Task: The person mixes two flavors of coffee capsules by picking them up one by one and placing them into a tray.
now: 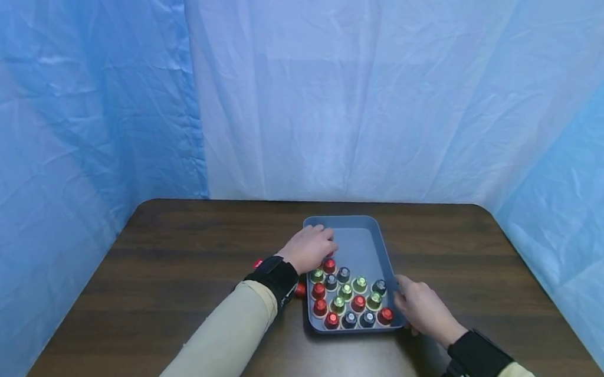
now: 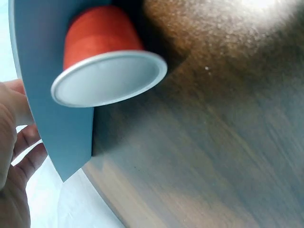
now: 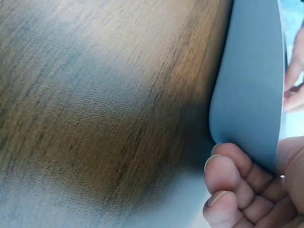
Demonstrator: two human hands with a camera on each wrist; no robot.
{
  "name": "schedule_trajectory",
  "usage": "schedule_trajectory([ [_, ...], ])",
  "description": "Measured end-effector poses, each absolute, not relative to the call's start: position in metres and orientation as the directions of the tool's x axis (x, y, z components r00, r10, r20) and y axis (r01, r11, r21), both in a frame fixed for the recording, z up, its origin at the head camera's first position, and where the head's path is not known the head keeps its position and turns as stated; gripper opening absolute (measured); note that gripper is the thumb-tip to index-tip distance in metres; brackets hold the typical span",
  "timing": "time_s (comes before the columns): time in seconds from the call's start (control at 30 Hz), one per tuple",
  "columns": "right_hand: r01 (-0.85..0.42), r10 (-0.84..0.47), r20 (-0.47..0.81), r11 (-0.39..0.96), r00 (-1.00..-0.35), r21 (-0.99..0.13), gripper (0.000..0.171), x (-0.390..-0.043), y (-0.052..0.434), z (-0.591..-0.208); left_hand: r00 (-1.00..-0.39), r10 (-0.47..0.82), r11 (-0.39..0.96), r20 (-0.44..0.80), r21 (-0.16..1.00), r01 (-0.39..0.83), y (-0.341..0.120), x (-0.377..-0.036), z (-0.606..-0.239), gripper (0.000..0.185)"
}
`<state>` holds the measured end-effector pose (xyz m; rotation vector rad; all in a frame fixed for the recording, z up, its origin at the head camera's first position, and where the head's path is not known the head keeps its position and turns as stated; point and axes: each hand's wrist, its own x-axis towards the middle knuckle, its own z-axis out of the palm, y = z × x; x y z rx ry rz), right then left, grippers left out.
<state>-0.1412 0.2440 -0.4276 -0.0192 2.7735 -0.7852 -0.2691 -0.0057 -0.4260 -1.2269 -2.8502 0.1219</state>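
Capsules [image 1: 351, 298] fill the near half of the grey tray [image 1: 368, 241] on the table [image 1: 179, 261]. Right hand [image 1: 423, 307] grips its near corner, fingers curled underneath; left hand [image 1: 310, 248] reaches inside, its fingers hidden. Placing step, I'd say; releasing upright matters next.

This looks like a staged recording booth or lab set-up, not a lived-in room. Wrinkled pale blue plastic sheeting [image 1: 341, 97] hangs as a backdrop from 9 o'clock round through 12 to 3 o'clock, closing off the space on three sides. Inside stands one dark brown wood-grain desk [image 1: 196, 251] with rounded corners. On it, at centre, sits a blue-grey rectangular plastic tray [image 1: 363, 240] holding rows of small red, green and dark blue foil capsules [image 1: 352, 299].
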Motion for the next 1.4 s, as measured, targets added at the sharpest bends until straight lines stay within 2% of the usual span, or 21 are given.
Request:
schedule_trajectory([
  [0.37,0.059,-0.078,-0.243,0.857,-0.967,-0.511,0.053,-0.141,0.241,-0.428,-0.676,0.736,0.671,-0.041,-0.089,0.736,-0.012,-0.265,-0.419,0.031],
  [0.77,0.051,-0.088,-0.239,0.852,-0.967,-0.521,0.054,-0.14,0.243,-0.429,-0.649,0.76,0.647,0.026,-0.114,0.754,-0.034,-0.256,-0.394,0.033],
  [1.17,0.063,-0.082,-0.253,0.852,-0.964,-0.52,0.055,-0.14,0.244,-0.428,-0.649,0.76,0.65,0.043,-0.022,0.76,-0.062,-0.24,-0.374,0.037],
  [1.4,0.048,-0.094,-0.243,0.853,-0.965,-0.519,0.054,-0.14,0.243,-0.428,-0.653,0.757,0.653,0.015,-0.009,0.757,-0.074,-0.229,-0.371,0.039],
])
